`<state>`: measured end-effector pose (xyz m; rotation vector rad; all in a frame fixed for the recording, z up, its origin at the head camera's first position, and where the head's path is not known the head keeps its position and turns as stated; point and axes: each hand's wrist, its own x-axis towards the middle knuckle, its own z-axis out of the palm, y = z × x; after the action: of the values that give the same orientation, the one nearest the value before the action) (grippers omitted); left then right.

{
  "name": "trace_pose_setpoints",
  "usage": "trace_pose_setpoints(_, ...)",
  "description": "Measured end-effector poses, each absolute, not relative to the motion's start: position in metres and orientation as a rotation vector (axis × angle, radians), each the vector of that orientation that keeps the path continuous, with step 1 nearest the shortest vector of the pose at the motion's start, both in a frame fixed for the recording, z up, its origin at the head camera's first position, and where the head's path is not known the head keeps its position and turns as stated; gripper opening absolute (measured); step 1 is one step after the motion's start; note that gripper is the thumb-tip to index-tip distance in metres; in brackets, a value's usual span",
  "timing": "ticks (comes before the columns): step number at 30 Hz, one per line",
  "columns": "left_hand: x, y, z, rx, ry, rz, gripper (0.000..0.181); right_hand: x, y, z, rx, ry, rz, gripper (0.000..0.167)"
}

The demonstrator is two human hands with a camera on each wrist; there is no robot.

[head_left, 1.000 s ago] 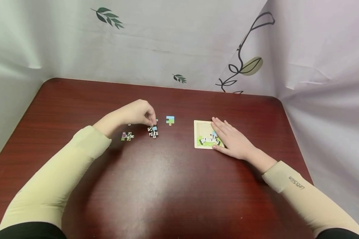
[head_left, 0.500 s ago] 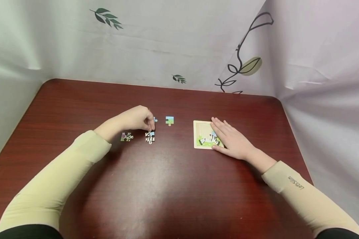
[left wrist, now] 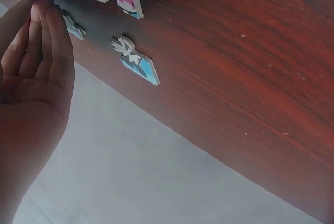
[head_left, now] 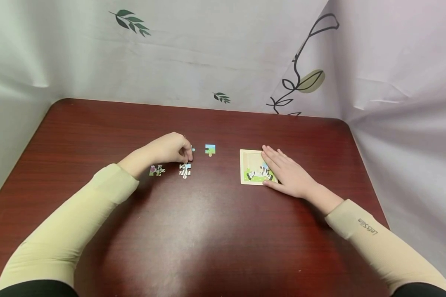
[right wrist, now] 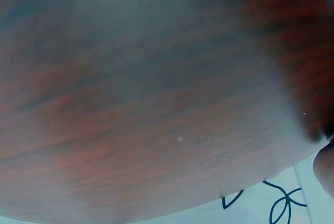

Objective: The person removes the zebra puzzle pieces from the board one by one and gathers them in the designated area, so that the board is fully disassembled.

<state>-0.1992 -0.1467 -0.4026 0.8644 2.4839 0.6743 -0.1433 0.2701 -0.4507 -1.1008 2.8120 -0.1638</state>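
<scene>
My left hand (head_left: 172, 147) pinches a zebra-striped jigsaw piece (head_left: 185, 171) by its far edge, low over the table. The left wrist view shows the fingertips (left wrist: 42, 4) together on that piece, most of it cut off by the frame. Flat on the right part of a square wooden puzzle tray (head_left: 247, 154) rests my right hand (head_left: 291, 177), fingers straight. Zebra legs and green grass show inside the tray; the hand covers the rest. In the right wrist view only a blurred bit of the hand (right wrist: 324, 169) appears.
A piece with a pink patch (head_left: 157, 170) lies left of the held one. Behind it is a blue-and-green piece (head_left: 209, 149). Another blue piece (left wrist: 140, 62) lies beyond the left hand. The red-brown table (head_left: 208, 231) ends at a pale curtain (head_left: 193, 53).
The left hand has drawn the striped piece slightly left and nearer the table's front, and turned it a little. In the last half second it hardly moved. The right hand stayed on the tray.
</scene>
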Motion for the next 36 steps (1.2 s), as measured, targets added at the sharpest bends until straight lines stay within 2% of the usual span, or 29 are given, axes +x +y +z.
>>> trace_pose_setpoints(14, -0.203, -0.137, -0.401, 0.913, 2.517, 0.649, 0.014, -0.142, 0.27, -0.45, -1.093, 2.809, -0.17, 0.094)
trace_pose_setpoints(36, -0.211, -0.054, -0.391, 1.09, 2.475, 0.682, 0.011, -0.143, 0.27, -0.448, -1.094, 2.805, -0.184, 0.094)
